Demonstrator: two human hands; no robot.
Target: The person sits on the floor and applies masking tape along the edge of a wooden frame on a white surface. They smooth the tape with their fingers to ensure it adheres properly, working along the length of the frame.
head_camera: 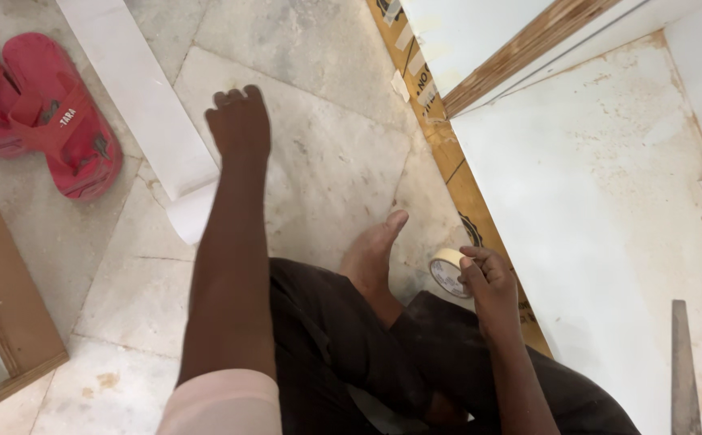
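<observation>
Flattened brown printed cardboard carton lines the white panel's edge.

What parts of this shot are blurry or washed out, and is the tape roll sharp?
Head view: the left hand is smeared by motion blur at the fingers; the white board is washed out by bright, even light, as is the white strip; the tape roll in the right hand is fairly sharp; shadows on the floor are soft.

Right hand grips a roll of masking tape just beside a bare foot on the marble floor. Left hand is stretched forward, fingers curled, near a white strip. Red sandals lie at far left.
</observation>
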